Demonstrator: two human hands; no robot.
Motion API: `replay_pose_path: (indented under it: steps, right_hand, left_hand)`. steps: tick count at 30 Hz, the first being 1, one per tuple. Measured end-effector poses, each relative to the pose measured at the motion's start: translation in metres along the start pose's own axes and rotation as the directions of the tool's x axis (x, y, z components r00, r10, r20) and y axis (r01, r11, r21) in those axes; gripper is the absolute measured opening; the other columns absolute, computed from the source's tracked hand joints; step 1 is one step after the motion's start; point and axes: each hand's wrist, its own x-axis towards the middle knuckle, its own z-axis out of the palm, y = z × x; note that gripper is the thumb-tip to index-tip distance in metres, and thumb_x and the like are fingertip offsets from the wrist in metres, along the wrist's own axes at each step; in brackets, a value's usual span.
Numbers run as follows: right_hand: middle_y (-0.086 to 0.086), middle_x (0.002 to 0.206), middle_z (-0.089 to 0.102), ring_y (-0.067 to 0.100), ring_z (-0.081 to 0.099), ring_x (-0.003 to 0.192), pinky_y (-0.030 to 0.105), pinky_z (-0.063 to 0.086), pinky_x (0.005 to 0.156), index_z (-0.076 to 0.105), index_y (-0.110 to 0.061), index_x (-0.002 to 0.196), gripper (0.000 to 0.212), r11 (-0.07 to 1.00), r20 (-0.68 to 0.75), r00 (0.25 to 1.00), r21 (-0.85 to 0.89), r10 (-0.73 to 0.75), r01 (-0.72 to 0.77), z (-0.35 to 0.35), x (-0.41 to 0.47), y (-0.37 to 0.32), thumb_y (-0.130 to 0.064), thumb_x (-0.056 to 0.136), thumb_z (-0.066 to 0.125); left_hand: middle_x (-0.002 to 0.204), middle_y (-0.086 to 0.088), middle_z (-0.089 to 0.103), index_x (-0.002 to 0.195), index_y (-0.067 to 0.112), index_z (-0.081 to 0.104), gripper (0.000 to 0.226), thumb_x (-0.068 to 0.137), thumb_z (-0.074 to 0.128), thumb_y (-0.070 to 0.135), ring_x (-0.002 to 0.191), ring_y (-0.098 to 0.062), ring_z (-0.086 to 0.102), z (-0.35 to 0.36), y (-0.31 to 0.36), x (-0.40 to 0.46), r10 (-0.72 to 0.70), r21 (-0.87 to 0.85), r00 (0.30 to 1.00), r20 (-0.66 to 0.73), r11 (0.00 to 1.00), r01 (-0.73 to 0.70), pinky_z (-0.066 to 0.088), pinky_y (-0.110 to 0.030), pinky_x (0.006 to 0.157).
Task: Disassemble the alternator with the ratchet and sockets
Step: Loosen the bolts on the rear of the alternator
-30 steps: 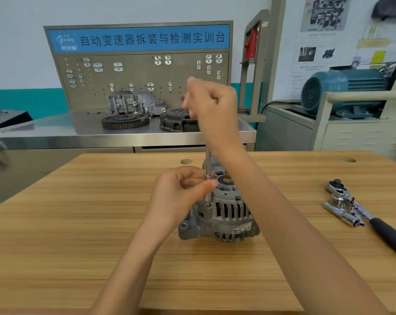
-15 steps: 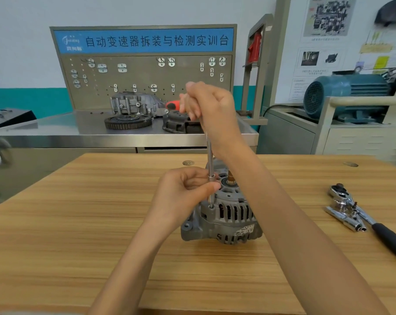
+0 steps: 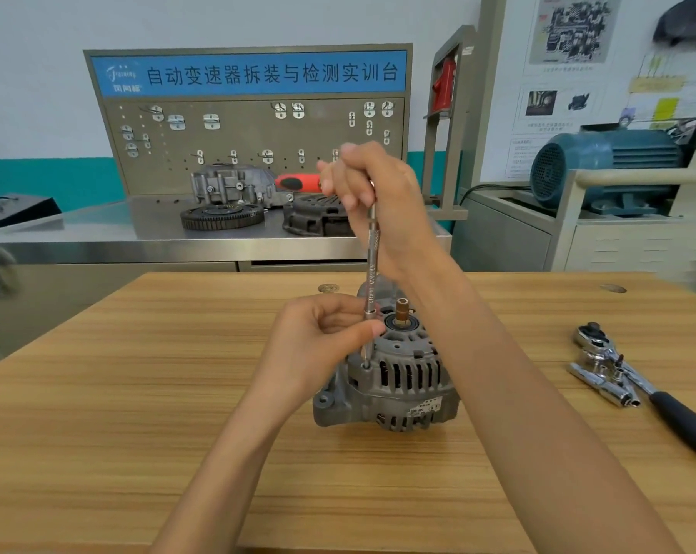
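The right hand is raised above the alternator, its grip clenched around the top of a long socket extension, fingers curled over the upper end and the wrist bent so the forearm slopes down toward the lower right. A red-and-black handle shows just left of those fingers; whether the hand holds it cannot be told. The extension stands nearly upright, its lower tip set in a bolt hole on the alternator's upper rim. The left hand pinches the lower shaft between thumb and curled fingers, just beside the alternator's central shaft stub, its forearm rising from the lower left. The alternator sits on the wooden desk, at the middle, pulley shaft pointing up. Well apart to the right on the desk lie a ratchet with a black handle and a few chrome sockets touching it. Behind stands a steel workbench with a pegboard, a gear ring and housings; a blue motor sits at the right.
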Motion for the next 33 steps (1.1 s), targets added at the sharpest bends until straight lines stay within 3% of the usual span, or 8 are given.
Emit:
replay_pose_path:
  steps: [3,7,12,15,18,23,29,33]
  right_hand:
    - [-0.005,0.045,0.031,0.012,0.036,0.054,0.031,0.046,0.074,0.035,-0.02,0.045,0.052,0.941,-0.115,0.973,-0.3,-0.2,0.158,0.007,-0.005,0.005,-0.002,0.092,0.047]
    - [-0.01,0.045,0.027,0.016,0.032,0.052,0.029,0.031,0.066,0.032,-0.02,0.049,0.044,0.47,-0.107,0.787,-0.847,-0.608,0.248,0.016,-0.01,0.012,-0.011,0.085,0.054]
    - [-0.013,0.042,0.028,0.005,0.03,0.049,0.015,0.034,0.057,0.032,-0.02,0.043,0.052,0.866,-0.091,0.96,-0.461,-0.264,0.195,0.009,-0.004,0.004,-0.001,0.088,0.051]
    - [-0.009,0.042,0.041,0.014,0.045,0.059,0.017,0.046,0.082,0.037,-0.015,0.041,0.055,0.983,-0.017,0.996,-0.168,-0.082,0.078,0.003,0.0,0.003,0.001,0.093,0.044]
    - [-0.002,0.043,0.037,0.013,0.042,0.056,0.017,0.045,0.075,0.039,-0.01,0.041,0.053,0.963,-0.133,0.978,-0.238,-0.16,0.126,0.005,-0.004,0.005,-0.001,0.093,0.047]
    - [-0.008,0.046,0.028,0.014,0.033,0.054,0.026,0.031,0.068,0.029,-0.022,0.05,0.046,0.524,-0.122,0.775,-0.8,-0.62,0.293,0.015,-0.011,0.011,-0.006,0.084,0.056]
    - [-0.001,0.043,0.034,0.015,0.039,0.054,0.027,0.047,0.067,0.038,-0.01,0.041,0.052,0.938,0.001,0.982,-0.296,-0.187,0.178,0.01,-0.005,0.001,-0.001,0.091,0.048]
    - [0.0,0.039,0.037,0.014,0.043,0.054,0.014,0.046,0.074,0.038,-0.012,0.039,0.056,0.983,-0.022,0.991,-0.134,-0.129,0.125,0.01,-0.002,0.003,0.002,0.092,0.044]
  left_hand:
    - [0.068,0.002,0.071,0.087,0.009,0.073,0.016,0.072,0.08,0.011,0.062,-0.002,0.064,0.002,-0.001,0.0,-0.009,0.018,0.998,-0.062,1.0,0.01,0.053,-0.016,0.063]
    - [0.064,-0.004,0.067,0.084,0.004,0.071,0.015,0.072,0.078,0.01,0.06,-0.006,0.06,0.001,-0.005,0.001,0.007,0.027,0.997,-0.08,1.0,-0.005,0.055,-0.02,0.065]
    - [0.08,-0.01,0.074,0.089,0.02,0.074,0.014,0.077,0.076,0.012,0.08,-0.015,0.071,0.001,-0.002,-0.001,0.012,0.025,1.0,0.009,1.0,-0.012,0.055,-0.018,0.076]
    - [0.064,-0.002,0.067,0.09,0.019,0.074,0.012,0.08,0.074,0.012,0.068,-0.007,0.066,0.005,-0.005,-0.001,0.011,0.014,1.0,0.021,1.0,-0.011,0.051,-0.011,0.072]
    - [0.049,0.004,0.058,0.089,0.017,0.075,0.011,0.079,0.075,0.012,0.059,0.001,0.058,0.008,-0.007,0.0,0.001,0.002,1.0,-0.009,1.0,-0.001,0.047,-0.009,0.066]
    - [0.057,0.013,0.067,0.078,0.019,0.073,0.01,0.078,0.074,0.01,0.059,0.005,0.062,0.007,-0.007,-0.001,0.025,0.013,1.0,-0.009,1.0,-0.024,0.048,-0.01,0.062]
    - [0.078,-0.013,0.073,0.089,0.024,0.074,0.011,0.081,0.073,0.016,0.078,-0.015,0.07,0.005,-0.008,-0.002,0.028,-0.017,0.998,0.049,0.999,-0.027,0.056,-0.021,0.074]
    - [0.08,-0.02,0.072,0.085,0.025,0.074,0.008,0.082,0.072,0.018,0.082,-0.033,0.069,0.007,-0.008,-0.002,0.023,-0.029,0.999,0.029,0.999,-0.022,0.057,-0.035,0.082]
